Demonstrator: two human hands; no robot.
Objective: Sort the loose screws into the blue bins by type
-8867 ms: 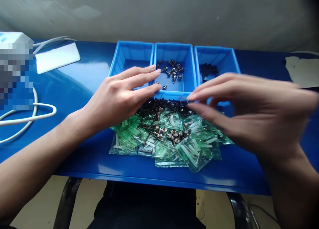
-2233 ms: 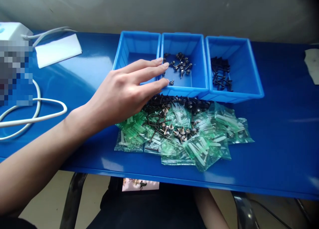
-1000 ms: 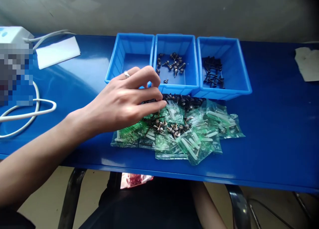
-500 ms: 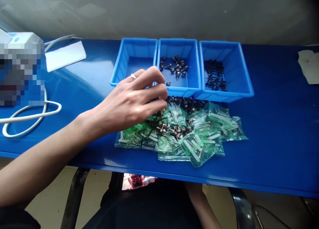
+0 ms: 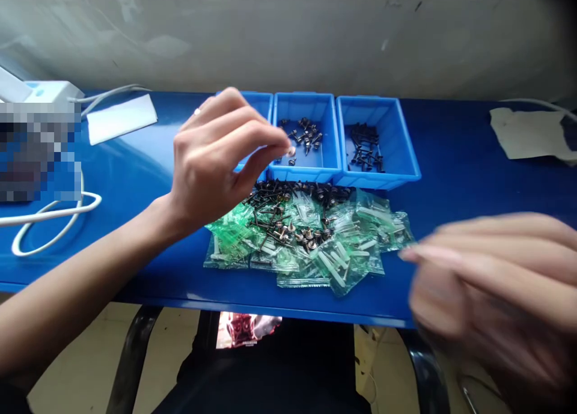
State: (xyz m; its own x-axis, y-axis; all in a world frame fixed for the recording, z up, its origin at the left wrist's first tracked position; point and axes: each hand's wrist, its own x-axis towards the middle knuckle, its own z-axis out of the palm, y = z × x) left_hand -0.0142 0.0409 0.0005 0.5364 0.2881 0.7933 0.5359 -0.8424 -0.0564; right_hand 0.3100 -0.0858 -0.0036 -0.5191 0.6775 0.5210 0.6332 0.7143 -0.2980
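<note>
My left hand (image 5: 225, 146) is raised over the front of the middle blue bin (image 5: 304, 173), thumb and forefinger pinched on a small screw (image 5: 291, 152), of which only the shiny head shows. Short screws with washers (image 5: 308, 134) lie inside that bin. Below the hand, a heap of loose dark and silvery screws (image 5: 311, 240) rests among green plastic packets (image 5: 333, 270) that hold white plugs and screws. At the right my right hand (image 5: 487, 282) hovers above the table's front edge, smeared by motion; whether its fingers hold anything is unclear.
Long black screws lie in the right blue bin (image 5: 408, 143). The left blue bin (image 5: 252, 104) is partly behind my left hand. White cable (image 5: 58, 222) and a white card (image 5: 121, 119) are at left, a paper sheet (image 5: 532, 131) at right. A wall stands behind the table.
My left hand has lifted from the screw heap, and its pinched fingertips now show a small screw. My right hand has come up from below the table into view. The camera view has shifted.
</note>
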